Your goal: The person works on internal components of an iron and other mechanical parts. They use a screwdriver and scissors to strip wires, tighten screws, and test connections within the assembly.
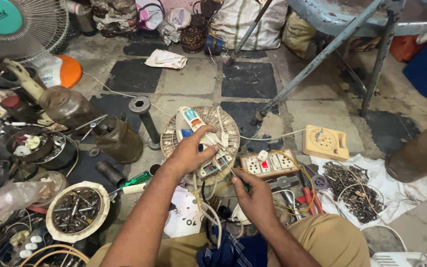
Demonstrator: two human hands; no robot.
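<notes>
The left hand grips a white clothes iron lying on a round wire grille on the floor. The right hand pinches a thin screwdriver whose tip touches the iron's near end. Just right lies a switch board; farther right, screws on a white cloth. Left stands a brown jar.

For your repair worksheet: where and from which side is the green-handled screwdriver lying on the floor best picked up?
Grip the green handle, coming from above. The screwdriver lies flat beside the jar, handle uppermost and bare, while its tip end sits by the left forearm, so it is less free.
</notes>
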